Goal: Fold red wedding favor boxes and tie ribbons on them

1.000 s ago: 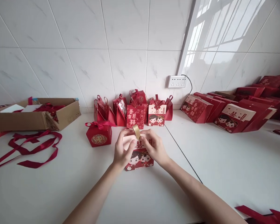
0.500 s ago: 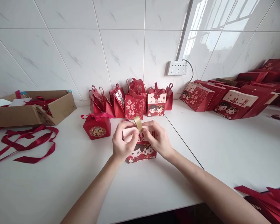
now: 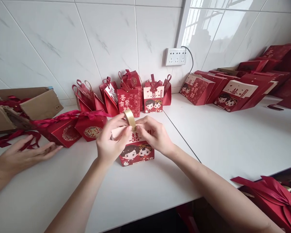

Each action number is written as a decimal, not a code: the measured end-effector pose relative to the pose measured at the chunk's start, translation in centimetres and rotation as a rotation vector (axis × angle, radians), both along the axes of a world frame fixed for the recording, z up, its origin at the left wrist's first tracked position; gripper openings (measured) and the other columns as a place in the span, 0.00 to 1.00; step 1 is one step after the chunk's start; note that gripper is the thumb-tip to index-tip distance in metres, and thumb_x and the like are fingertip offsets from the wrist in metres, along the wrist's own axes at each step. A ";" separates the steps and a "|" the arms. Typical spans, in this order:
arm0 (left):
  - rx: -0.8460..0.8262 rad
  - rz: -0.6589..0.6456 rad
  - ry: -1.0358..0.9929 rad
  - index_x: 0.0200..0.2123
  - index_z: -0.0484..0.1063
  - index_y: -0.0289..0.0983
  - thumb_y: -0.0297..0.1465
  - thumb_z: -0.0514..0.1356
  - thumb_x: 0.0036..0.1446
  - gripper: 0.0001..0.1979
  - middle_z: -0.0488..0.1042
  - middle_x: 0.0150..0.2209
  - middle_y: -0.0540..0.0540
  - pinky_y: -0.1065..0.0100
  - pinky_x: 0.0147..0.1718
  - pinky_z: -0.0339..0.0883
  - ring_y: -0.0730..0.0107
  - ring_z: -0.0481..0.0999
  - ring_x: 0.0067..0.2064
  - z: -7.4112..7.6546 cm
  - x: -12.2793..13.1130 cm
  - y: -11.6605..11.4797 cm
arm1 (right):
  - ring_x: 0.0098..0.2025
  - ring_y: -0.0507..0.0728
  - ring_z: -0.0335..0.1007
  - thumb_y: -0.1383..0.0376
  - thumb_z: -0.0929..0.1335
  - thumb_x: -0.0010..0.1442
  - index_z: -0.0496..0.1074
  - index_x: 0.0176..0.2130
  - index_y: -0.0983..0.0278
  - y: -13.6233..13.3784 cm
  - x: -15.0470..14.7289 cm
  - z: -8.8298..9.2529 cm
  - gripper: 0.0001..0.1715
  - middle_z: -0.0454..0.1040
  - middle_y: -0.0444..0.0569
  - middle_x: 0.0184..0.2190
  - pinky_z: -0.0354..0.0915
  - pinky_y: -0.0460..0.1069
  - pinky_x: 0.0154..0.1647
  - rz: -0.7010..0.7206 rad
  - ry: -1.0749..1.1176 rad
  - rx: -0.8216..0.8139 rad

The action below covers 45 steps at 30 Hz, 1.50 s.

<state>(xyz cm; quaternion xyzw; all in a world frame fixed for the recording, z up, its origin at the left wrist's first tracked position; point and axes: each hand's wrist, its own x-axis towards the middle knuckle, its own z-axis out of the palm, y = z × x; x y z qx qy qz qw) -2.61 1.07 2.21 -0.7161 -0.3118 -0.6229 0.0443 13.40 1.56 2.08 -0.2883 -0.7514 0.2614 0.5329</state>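
Note:
A red and cream box (image 3: 138, 155) with two cartoon faces stands upright on the white table, its top between my hands. A gold ribbon loop (image 3: 129, 119) rises from the top of the box. My left hand (image 3: 113, 139) is closed on the box's upper left edge, thumb at the foot of the loop. From the other side, my right hand (image 3: 155, 134) pinches the top edge, its thumb and fingers just right of the loop. The fingertips of both hands nearly meet there.
Another person's hand (image 3: 24, 157) reaches in from the left beside a red box with a ribbon (image 3: 66, 131). A cardboard box (image 3: 42, 103) stands behind. Finished-looking red boxes (image 3: 129, 102) line the wall; more red boxes (image 3: 235, 95) lean at right.
Another person's hand and a second ribboned red box have appeared at the left. The view has shifted, so the scene sits further left and higher. My hands keep their hold on the box.

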 end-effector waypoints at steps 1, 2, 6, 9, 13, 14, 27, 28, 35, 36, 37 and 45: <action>0.002 -0.021 -0.020 0.45 0.68 0.37 0.24 0.64 0.52 0.16 0.77 0.35 0.49 0.68 0.34 0.75 0.71 0.79 0.34 0.0 -0.1 0.0 | 0.32 0.52 0.69 0.64 0.62 0.63 0.67 0.38 0.61 0.0 0.0 0.0 0.05 0.73 0.46 0.32 0.66 0.48 0.35 0.000 0.000 -0.003; 0.008 -0.046 -0.031 0.44 0.68 0.37 0.23 0.64 0.51 0.16 0.77 0.34 0.49 0.69 0.33 0.75 0.71 0.79 0.34 0.0 -0.2 0.1 | 0.30 0.52 0.68 0.64 0.62 0.62 0.66 0.38 0.61 0.0 -0.1 0.0 0.05 0.73 0.45 0.31 0.66 0.48 0.35 -0.003 -0.002 -0.005; 0.020 -0.061 0.041 0.34 0.71 0.37 0.21 0.61 0.53 0.06 0.76 0.30 0.51 0.70 0.34 0.74 0.73 0.77 0.33 0.0 -0.2 0.0 | 0.28 0.51 0.65 0.64 0.62 0.62 0.65 0.37 0.61 -0.2 -0.1 0.0 0.04 0.72 0.44 0.29 0.65 0.47 0.33 -0.019 -0.019 -0.017; 0.012 -0.044 0.044 0.37 0.75 0.38 0.22 0.60 0.55 0.08 0.78 0.33 0.49 0.71 0.33 0.73 0.73 0.77 0.34 0.2 0.1 -0.2 | 0.27 0.51 0.65 0.64 0.62 0.63 0.65 0.37 0.61 -0.3 -0.1 0.0 0.04 0.71 0.43 0.29 0.64 0.47 0.33 -0.021 -0.013 -0.007; -0.050 -0.104 -0.013 0.41 0.76 0.38 0.22 0.60 0.55 0.11 0.78 0.36 0.48 0.72 0.31 0.73 0.72 0.77 0.35 0.1 0.3 -0.5 | 0.26 0.50 0.63 0.65 0.61 0.63 0.64 0.37 0.61 -0.4 -0.1 0.0 0.04 0.69 0.43 0.27 0.64 0.46 0.32 -0.024 -0.015 0.018; -0.068 -0.108 -0.018 0.41 0.76 0.38 0.23 0.60 0.54 0.11 0.78 0.36 0.48 0.72 0.31 0.73 0.72 0.77 0.35 0.0 0.4 -0.6 | 0.26 0.50 0.63 0.65 0.62 0.63 0.64 0.37 0.61 -0.5 0.0 0.0 0.04 0.69 0.42 0.26 0.64 0.46 0.32 -0.026 -0.018 0.022; -0.130 -0.116 -0.054 0.41 0.77 0.38 0.23 0.59 0.55 0.11 0.78 0.35 0.48 0.75 0.33 0.74 0.74 0.77 0.35 0.0 0.5 -0.6 | 0.26 0.49 0.62 0.66 0.62 0.62 0.65 0.36 0.63 -0.4 -0.1 0.0 0.03 0.69 0.43 0.27 0.61 0.45 0.29 -0.049 -0.013 0.031; -0.143 -0.121 -0.063 0.41 0.77 0.38 0.23 0.59 0.55 0.11 0.78 0.35 0.48 0.76 0.32 0.74 0.74 0.77 0.35 0.0 0.5 -0.7 | 0.25 0.49 0.61 0.65 0.62 0.62 0.65 0.35 0.63 -0.4 -0.1 0.0 0.03 0.68 0.42 0.26 0.61 0.45 0.29 -0.046 -0.009 0.027; -0.163 -0.124 -0.085 0.41 0.77 0.37 0.24 0.60 0.55 0.11 0.78 0.36 0.48 0.76 0.31 0.74 0.74 0.78 0.34 0.0 0.6 -0.9 | 0.26 0.50 0.62 0.65 0.63 0.61 0.65 0.36 0.63 -0.4 -0.3 -0.2 0.03 0.69 0.43 0.27 0.61 0.45 0.28 -0.056 -0.007 0.030; -0.167 -0.124 -0.085 0.41 0.77 0.37 0.24 0.60 0.55 0.11 0.78 0.36 0.48 0.75 0.32 0.74 0.74 0.78 0.35 0.0 0.6 -0.9 | 0.26 0.50 0.63 0.66 0.63 0.61 0.65 0.36 0.63 -0.4 -0.2 -0.2 0.03 0.70 0.43 0.28 0.62 0.45 0.28 -0.052 -0.011 0.037; -0.170 -0.124 -0.084 0.41 0.77 0.37 0.25 0.59 0.55 0.11 0.78 0.36 0.47 0.75 0.32 0.74 0.73 0.78 0.35 0.0 0.6 -0.9 | 0.27 0.50 0.64 0.66 0.63 0.61 0.65 0.36 0.63 -0.4 -0.2 -0.1 0.03 0.70 0.44 0.28 0.62 0.46 0.29 -0.048 -0.014 0.046; -0.201 -0.134 -0.118 0.40 0.78 0.37 0.24 0.60 0.54 0.11 0.78 0.36 0.48 0.76 0.32 0.75 0.74 0.78 0.34 0.1 0.7 -1.1 | 0.26 0.50 0.64 0.68 0.62 0.60 0.65 0.36 0.62 -0.4 0.0 0.0 0.03 0.71 0.44 0.28 0.62 0.46 0.28 -0.037 -0.017 0.050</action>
